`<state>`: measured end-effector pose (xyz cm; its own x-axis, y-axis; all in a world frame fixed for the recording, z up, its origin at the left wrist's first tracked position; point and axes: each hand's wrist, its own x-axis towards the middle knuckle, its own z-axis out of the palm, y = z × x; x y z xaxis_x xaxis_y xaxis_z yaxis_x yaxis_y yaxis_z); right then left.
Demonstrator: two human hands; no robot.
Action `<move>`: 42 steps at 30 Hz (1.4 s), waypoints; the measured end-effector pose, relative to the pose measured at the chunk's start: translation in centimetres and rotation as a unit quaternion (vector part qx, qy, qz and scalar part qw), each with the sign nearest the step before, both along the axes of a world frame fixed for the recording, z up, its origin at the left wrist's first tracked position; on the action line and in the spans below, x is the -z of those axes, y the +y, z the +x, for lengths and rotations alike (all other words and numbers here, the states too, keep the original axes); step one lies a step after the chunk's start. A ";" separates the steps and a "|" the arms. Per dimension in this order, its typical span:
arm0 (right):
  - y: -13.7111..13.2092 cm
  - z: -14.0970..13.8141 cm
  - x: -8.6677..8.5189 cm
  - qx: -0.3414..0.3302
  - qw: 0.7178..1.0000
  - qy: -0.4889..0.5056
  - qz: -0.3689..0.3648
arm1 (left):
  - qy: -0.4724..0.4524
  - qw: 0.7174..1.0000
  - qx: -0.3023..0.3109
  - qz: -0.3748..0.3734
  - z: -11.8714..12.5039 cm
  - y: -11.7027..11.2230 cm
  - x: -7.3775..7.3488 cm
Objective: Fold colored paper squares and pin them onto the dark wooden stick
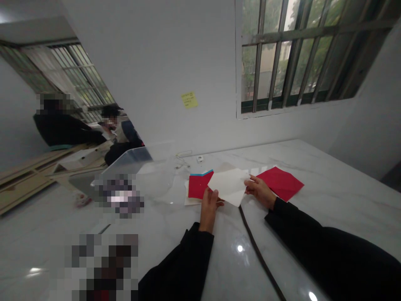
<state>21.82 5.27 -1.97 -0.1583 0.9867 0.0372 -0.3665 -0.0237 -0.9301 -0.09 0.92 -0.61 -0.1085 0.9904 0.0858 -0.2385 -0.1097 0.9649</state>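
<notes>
Cream paper sheet (228,187) pinched between your left hand (209,210) and right hand (260,191), both closed on its edges; a red sheet (199,184) lies beyond your left grip, another red sheet (280,183) beyond your right.

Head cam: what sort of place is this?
Probably a plain indoor workroom or office: a long white marble-look table, a barred window, and a yellow sticky note on the white wall.

Black sleeves (184,263); left hand (209,209), right hand (260,191) bare.
</notes>
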 end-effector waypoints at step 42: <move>-1.5 8.0 0.3 0.224 0.735 -0.527 0.364 | 0.560 0.793 -0.057 0.233 -5.2 1.9 -0.8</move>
<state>29.85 3.73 -2.22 -0.1429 0.7281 0.6704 0.7472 0.5235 -0.4094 -5.25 2.79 0.20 0.2071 0.8126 0.5448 0.7760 -0.4756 0.4143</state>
